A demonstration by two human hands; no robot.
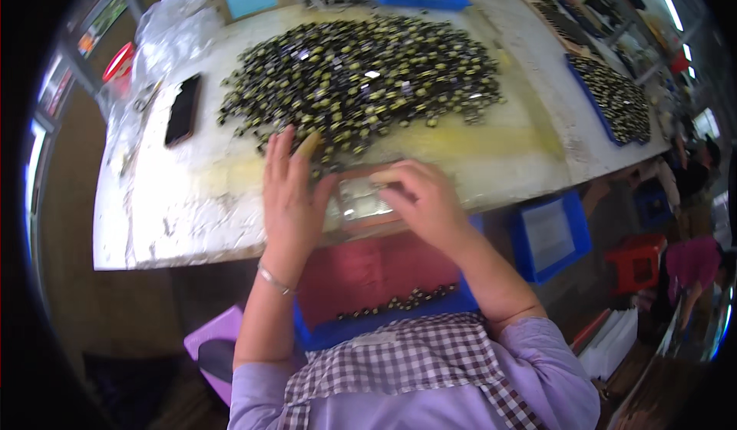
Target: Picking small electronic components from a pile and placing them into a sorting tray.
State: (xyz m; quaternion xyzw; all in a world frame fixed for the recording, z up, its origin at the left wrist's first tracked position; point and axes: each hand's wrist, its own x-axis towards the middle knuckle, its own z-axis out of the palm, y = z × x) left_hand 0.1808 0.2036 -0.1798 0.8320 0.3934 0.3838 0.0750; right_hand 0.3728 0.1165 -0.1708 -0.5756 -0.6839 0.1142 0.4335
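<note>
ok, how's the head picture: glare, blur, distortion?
Head view: fisheye curves the outer edges and the left corners go black; glare whitens the left of the table; glints fleck the dark-and-yellow pile; right hand looks soft, possibly motion blur.

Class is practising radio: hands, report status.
Left hand spread. Right hand curled at shiny, rectangular, blurred object. Small black and yellow pieces heaped ahead.
</note>
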